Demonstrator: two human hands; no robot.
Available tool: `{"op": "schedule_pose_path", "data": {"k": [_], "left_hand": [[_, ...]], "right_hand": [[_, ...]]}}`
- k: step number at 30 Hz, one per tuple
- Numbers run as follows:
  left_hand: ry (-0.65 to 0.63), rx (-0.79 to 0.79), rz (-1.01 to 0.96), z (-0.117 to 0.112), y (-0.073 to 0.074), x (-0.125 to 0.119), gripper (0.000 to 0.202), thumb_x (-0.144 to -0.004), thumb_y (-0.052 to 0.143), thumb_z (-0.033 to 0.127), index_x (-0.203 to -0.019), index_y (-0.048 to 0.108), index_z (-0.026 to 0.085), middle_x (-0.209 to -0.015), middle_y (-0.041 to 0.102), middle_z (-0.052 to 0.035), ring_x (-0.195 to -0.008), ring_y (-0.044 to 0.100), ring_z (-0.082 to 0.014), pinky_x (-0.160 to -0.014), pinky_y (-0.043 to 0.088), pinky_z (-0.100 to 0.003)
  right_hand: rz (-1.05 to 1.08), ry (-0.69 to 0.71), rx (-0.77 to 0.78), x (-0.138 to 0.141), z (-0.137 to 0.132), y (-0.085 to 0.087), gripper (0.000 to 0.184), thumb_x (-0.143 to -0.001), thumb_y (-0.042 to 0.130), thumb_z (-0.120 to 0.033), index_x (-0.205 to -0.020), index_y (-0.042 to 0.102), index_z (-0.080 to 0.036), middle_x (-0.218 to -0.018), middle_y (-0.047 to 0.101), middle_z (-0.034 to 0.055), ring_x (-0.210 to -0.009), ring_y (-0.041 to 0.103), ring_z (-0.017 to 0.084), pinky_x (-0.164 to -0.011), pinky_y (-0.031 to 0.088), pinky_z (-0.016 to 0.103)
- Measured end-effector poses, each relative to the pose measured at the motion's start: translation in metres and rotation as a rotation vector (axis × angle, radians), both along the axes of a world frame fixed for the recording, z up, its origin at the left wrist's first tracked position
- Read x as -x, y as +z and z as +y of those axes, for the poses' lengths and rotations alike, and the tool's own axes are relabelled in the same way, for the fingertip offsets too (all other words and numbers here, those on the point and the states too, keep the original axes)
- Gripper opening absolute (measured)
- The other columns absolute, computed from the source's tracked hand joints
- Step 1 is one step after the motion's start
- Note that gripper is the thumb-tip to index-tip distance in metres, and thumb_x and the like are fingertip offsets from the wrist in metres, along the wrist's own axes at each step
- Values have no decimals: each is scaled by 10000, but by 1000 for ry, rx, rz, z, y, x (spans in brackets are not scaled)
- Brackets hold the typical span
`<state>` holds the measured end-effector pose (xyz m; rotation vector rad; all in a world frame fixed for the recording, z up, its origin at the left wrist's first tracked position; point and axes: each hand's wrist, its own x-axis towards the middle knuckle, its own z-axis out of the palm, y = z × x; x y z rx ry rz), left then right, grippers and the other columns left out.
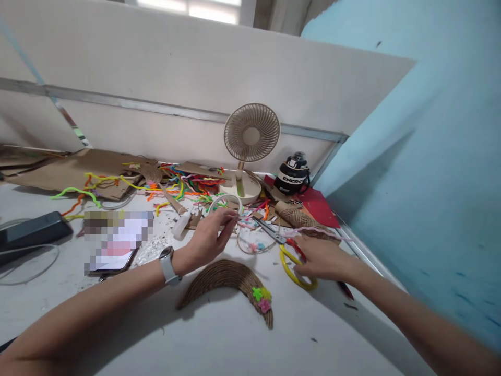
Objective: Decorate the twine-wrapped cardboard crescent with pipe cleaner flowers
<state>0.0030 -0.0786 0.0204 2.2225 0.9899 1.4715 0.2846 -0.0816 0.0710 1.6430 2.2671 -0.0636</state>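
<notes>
My left hand [209, 237], with a watch on its wrist, is raised over the table with its fingertips pinched together. What they hold, if anything, is too small to make out. Right behind the fingertips shows a white tape ring [226, 197]; whether they touch it I cannot tell. My right hand [323, 257] is closed on the red handle of a pair of scissors [291, 258], whose yellow loop hangs toward me and whose blades point left. A pale pink pipe cleaner [313, 230] runs past that hand. Below lies a curved twine-covered crescent [221, 272] with green, yellow and pink flowers at its right end.
A fan [252, 133] and a black bottle [293, 175] stand at the back. Colourful pipe cleaners [188, 183] and cardboard [86, 169] spread along the partition. A twine spool [299, 216] lies right, a glue bottle [181, 225] and phone [121, 243] left. A blue wall [438, 172] bounds the right.
</notes>
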Motion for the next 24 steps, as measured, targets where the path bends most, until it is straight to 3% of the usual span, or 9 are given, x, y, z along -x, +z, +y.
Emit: {"op": "schedule_pose_path", "data": {"k": [3, 6, 12, 16, 19, 24], "left_hand": [[-75, 147, -119, 0, 1, 0, 148, -940, 453, 262, -1074, 452, 199, -983, 633, -75, -934, 645, -173, -790, 512, -297], [-133, 317, -277, 1, 4, -1, 165, -939, 453, 308, -1062, 444, 197, -968, 634, -64, -889, 643, -155, -748, 516, -274], [-232, 540, -556, 4, 12, -3, 249, -882, 547, 378, -998, 427, 193, -830, 643, -14, -727, 601, -110, -698, 497, -255], [-266, 596, -629, 6, 16, -1, 266, -863, 572, 384, -965, 417, 194, -812, 659, -8, -706, 580, -100, -683, 471, -242], [-236, 604, -642, 6, 18, 1, 233, -874, 556, 358, -960, 423, 188, -811, 667, -11, -706, 571, -96, -683, 461, -233], [-208, 596, -654, 8, 19, 3, 194, -891, 529, 324, -972, 423, 184, -808, 675, -15, -699, 570, -93, -687, 457, -229]], "right_hand": [[86, -112, -3, -3, -1, -12, 431, -618, 590, -237, -1029, 531, -121, -972, 647, 154, -850, 625, 279, -602, 366, 284], [209, -206, 18, -7, 4, -14, 559, -597, 611, -255, -1128, 486, -131, -991, 639, 132, -853, 623, 263, -620, 376, 277], [367, -331, -43, -25, 16, -25, 584, -588, 622, -239, -1152, 491, -162, -762, 597, 13, -649, 579, 183, -556, 343, 252], [627, -388, -71, -31, 18, -33, 465, -620, 595, -321, -1044, 514, -146, -643, 497, -31, -583, 508, 154, -534, 357, 253], [889, -360, 11, -26, 10, -28, 454, -596, 608, -360, -997, 502, -176, -643, 458, -48, -595, 492, 145, -546, 394, 250], [804, -314, -14, -17, -8, -16, 423, -575, 684, -387, -917, 523, -197, -575, 435, -71, -539, 437, 124, -503, 365, 235]]}}
